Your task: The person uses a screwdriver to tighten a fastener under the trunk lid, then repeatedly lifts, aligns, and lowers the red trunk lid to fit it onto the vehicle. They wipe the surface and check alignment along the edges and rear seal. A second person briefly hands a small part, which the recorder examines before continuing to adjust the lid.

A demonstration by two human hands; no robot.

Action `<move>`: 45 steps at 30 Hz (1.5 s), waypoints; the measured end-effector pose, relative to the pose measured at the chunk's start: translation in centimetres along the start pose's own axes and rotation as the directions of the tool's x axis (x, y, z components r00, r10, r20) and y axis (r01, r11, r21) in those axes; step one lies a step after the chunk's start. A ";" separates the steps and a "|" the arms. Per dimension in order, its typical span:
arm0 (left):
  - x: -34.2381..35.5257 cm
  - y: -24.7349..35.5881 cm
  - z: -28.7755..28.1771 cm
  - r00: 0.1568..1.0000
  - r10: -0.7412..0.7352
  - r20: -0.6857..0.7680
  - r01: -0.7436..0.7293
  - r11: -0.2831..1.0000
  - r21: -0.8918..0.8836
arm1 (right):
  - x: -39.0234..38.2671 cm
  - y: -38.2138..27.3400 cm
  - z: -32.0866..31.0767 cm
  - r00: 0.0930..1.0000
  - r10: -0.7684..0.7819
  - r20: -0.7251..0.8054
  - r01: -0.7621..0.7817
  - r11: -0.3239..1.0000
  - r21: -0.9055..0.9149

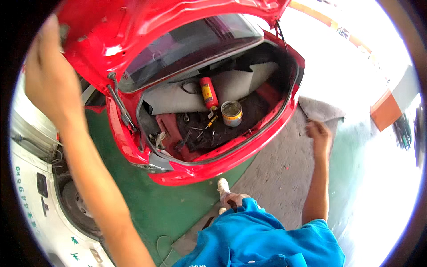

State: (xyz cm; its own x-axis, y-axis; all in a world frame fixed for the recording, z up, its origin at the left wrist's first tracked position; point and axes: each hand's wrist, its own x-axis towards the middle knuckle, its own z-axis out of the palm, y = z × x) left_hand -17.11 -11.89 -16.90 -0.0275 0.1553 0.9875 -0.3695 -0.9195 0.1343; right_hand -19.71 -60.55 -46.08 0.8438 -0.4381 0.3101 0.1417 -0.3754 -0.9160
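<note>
My left hand (51,82) is raised at the upper left, its fingers closed at the edge of the red trunk lid (98,33); the fingertips are partly hidden. My right hand (319,138) hangs in the air to the right of the car's rear, its fingers loosely bent and nothing visible in them. Between the hands lies the open trunk of the red car (202,171). In it are a red fire extinguisher (208,92), an open round can (231,114), a screwdriver with a yellow handle (211,122) and several small loose tools.
A grey liner panel (171,99) leans across the back of the trunk. At the left stands a white vehicle (33,191) with a wheel (78,202). A grey mat (278,173) covers part of the green floor (144,200). An orange box (385,110) is at the far right.
</note>
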 end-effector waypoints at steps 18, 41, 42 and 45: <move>-35.7 4.4 -17.0 0.834 -0.129 0.536 0.150 0.989 0.003 | 16.8 -30.7 11.9 0.391 -0.917 0.071 0.790 0.295 -0.538; -54.1 2.5 -19.3 0.475 -0.451 0.756 0.206 0.892 0.402 | 28.8 -8.3 23.0 0.440 -0.294 0.848 0.771 0.607 -0.190; -54.6 2.7 -19.7 0.429 -0.487 0.761 0.226 0.873 0.432 | 27.8 -7.5 23.6 0.492 -0.258 0.832 0.685 0.704 -0.186; -56.6 3.1 -20.8 0.306 -0.595 0.743 0.316 0.800 0.510 | 23.6 -6.8 25.3 0.583 -0.139 0.801 0.520 0.821 -0.236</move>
State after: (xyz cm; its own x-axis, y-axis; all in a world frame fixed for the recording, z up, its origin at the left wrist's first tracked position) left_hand -36.03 -16.05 -74.09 0.9017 0.3261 0.2838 0.1697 -0.8708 0.4614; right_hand 12.34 -47.64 -38.94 0.8865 0.4509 0.1044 0.4330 -0.7284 -0.5310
